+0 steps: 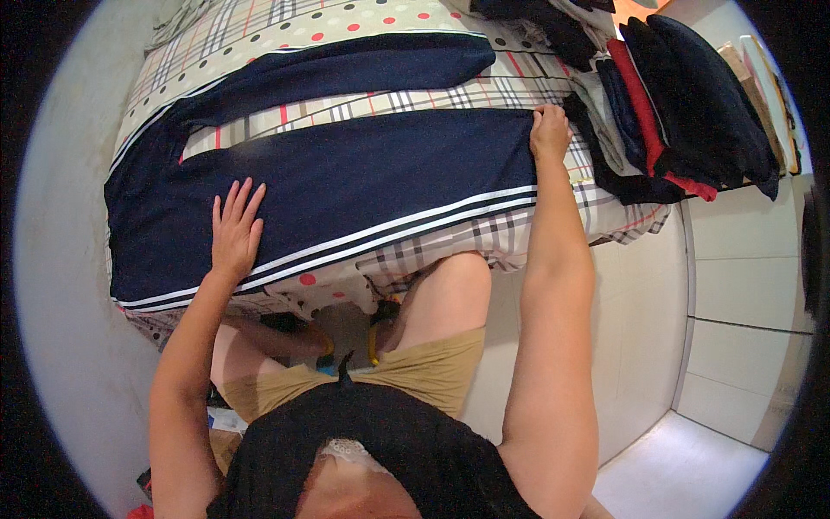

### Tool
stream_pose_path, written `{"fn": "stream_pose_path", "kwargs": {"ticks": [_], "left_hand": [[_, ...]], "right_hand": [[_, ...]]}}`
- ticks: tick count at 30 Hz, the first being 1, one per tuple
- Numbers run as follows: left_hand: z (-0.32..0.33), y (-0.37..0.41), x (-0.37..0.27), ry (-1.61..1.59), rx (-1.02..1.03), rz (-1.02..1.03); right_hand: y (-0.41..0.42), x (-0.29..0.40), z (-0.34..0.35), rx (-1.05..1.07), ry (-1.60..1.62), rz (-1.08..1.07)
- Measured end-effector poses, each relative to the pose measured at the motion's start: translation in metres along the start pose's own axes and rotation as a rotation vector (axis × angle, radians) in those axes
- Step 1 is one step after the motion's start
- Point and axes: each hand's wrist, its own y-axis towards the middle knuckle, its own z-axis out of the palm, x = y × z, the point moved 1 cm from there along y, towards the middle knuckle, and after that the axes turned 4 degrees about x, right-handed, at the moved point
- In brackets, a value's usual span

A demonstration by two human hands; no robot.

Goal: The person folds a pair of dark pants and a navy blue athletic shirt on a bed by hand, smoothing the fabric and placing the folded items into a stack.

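Navy trousers [363, 162] with white side stripes lie spread on a bed, one leg nearer to me and the other angled away behind it. My left hand [237, 233] rests flat on the upper part of the near leg, thumb apart from the fingers. At the far right end of that leg, my right hand [551, 133] pinches the hem corner, its fingertips curled over the fabric. The waist end sits at the left. Between the two legs a strip of plaid bedding shows.
Plaid and dotted bedding [512, 91] covers the bed under the trousers. At the right, a stack of folded dark, grey and red clothes [687, 110] stands by the bed's edge. More loose dark clothes [551, 26] lie behind. A pale wall [71, 214] borders the left side.
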Motion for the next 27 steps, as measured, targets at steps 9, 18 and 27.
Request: {"fn": "stream_pose_path", "kwargs": {"ticks": [9,18,27], "left_hand": [[0.005,0.001,0.001,-0.045,-0.051,0.003],[0.009,0.000,0.004,-0.013,-0.085,-0.002],[0.008,-0.001,0.004,-0.010,-0.069,-0.010]], "right_hand": [[0.003,0.009,-0.008,-0.043,-0.026,-0.006],[-0.117,0.136,-0.042,0.279,0.156,-0.546],[-0.066,0.046,-0.038,0.300,0.021,-0.212]]}}
